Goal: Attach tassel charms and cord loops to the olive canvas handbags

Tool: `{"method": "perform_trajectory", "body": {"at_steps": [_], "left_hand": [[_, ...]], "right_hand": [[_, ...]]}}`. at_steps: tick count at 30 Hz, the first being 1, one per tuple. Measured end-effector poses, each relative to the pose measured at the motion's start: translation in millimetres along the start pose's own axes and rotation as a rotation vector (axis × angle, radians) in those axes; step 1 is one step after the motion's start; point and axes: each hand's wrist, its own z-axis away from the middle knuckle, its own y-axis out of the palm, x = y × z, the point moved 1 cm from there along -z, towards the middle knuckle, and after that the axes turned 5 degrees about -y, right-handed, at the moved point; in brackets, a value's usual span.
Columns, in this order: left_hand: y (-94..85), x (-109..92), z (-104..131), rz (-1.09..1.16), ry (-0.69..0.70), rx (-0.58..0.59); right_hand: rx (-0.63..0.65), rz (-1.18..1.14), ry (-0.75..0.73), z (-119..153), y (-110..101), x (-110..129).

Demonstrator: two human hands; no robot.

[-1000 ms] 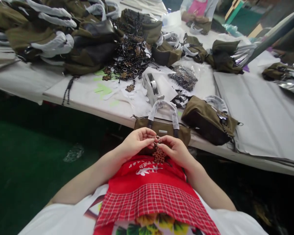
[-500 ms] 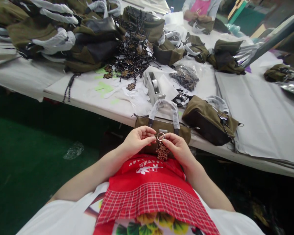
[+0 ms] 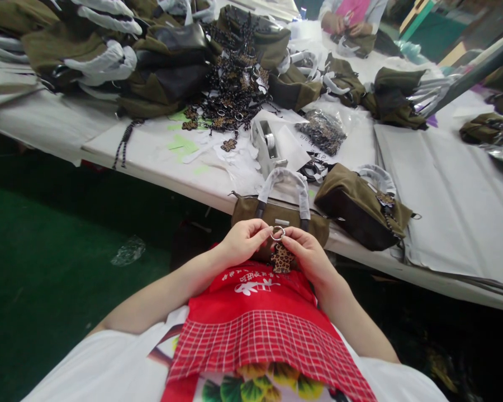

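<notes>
A leopard-print charm [image 3: 282,258] hangs from a silver key ring [image 3: 278,234] in front of my apron. My right hand [image 3: 305,251] pinches the right side of the ring between thumb and fingers. From the other side, my left hand [image 3: 247,240] has its thumb and fingertips closed on the ring's left edge. Just behind my hands an olive handbag [image 3: 251,211] with wrapped white handles [image 3: 283,177] rests at the table's front edge, its lower part hidden by my hands and the charm.
Another olive-and-black handbag [image 3: 360,206] lies to the right. Behind stand a tape dispenser [image 3: 265,146], a bag of charms [image 3: 322,131] and a heap of charms with black cords [image 3: 238,89]. Several handbags [image 3: 159,72] are piled at the left. Across the table a person's hands [image 3: 354,28] handle a bag.
My left hand has moved right and its fingertips now meet the ring, where before they were apart from it. The charm has turned slightly. The whole view has shifted a little.
</notes>
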Motion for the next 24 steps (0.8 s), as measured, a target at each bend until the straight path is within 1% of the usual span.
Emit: {"method": "perform_trajectory", "body": {"at_steps": [3, 4, 5, 6, 8, 9, 10, 11, 13, 15, 16, 19, 20, 22, 24], "left_hand": [[1.3, 1, -1, 0.027, -0.037, 0.026], [1.1, 0, 0, 0.049, -0.051, 0.030], [0.8, 0, 0, 0.076, -0.065, 0.031], [0.4, 0, 1, 0.103, -0.080, 0.027], [0.0, -1, 2, 0.150, -0.102, 0.010], [0.2, -2, 2, 0.170, -0.109, 0.001], [0.6, -2, 3, 0.186, -0.115, -0.003], [1.3, -2, 3, 0.199, -0.120, -0.005], [2.4, -3, 3, 0.208, -0.120, -0.003], [2.1, -4, 3, 0.178, -0.089, -0.016], [1.0, -5, 3, 0.143, -0.051, -0.039], [-4.0, -13, 4, -0.040, 0.122, -0.127], [-5.2, -15, 5, -0.108, 0.173, -0.134], [-5.6, -20, 3, -0.206, 0.234, -0.087], [-3.7, -23, 0, -0.218, 0.244, -0.018]], "right_hand": [[0.036, 0.084, -0.009, 1, 0, 0], [0.032, 0.149, -0.041, 2, 0, 2], [0.005, 0.251, -0.104, 4, 0, 4], [-0.044, 0.387, -0.200, 6, 1, 7], [-0.154, 0.707, -0.439, 11, 5, 13], [-0.181, 0.854, -0.539, 13, 7, 16], [-0.174, 0.973, -0.604, 15, 11, 18], [-0.141, 1.059, -0.637, 16, 14, 18], [-0.054, 1.139, -0.644, 15, 18, 17], [-0.016, 1.116, -0.611, 12, 19, 14], [-0.017, 1.065, -0.578, 10, 18, 13], [-0.051, 0.763, -0.409, 5, 9, 9], [-0.056, 0.637, -0.346, 4, 6, 8], [-0.046, 0.390, -0.240, 2, 2, 6], [-0.015, 0.169, -0.147, 0, 0, 4]]}}
